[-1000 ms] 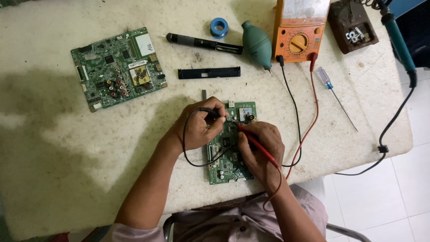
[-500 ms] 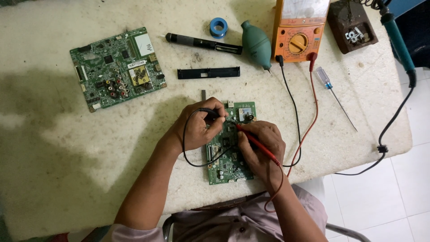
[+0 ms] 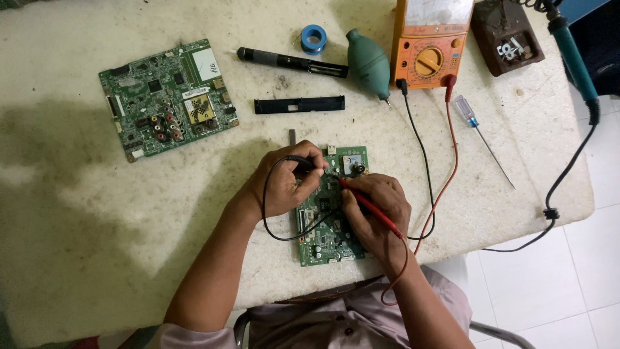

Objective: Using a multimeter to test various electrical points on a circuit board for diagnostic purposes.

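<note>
A small green circuit board (image 3: 326, 239) lies on the white table near its front edge. My left hand (image 3: 284, 181) grips a black test probe (image 3: 302, 161) whose tip rests on the board's upper part. My right hand (image 3: 374, 210) grips a red test probe (image 3: 365, 203), its tip touching the board close to the black one. Black and red leads run from the probes up to an orange multimeter (image 3: 431, 42) at the back of the table.
A larger green circuit board (image 3: 168, 97) lies at the left. Behind are a black pen-like tool (image 3: 290, 63), a black plastic strip (image 3: 298, 105), a blue tape roll (image 3: 314, 37), a green rubber blower (image 3: 368, 63), a screwdriver (image 3: 481, 136), a brown stand (image 3: 507, 35) and a soldering iron (image 3: 575, 58).
Both hands keep their grip on the probes over the small board; the tips have shifted only slightly. Nothing else on the table has moved.
</note>
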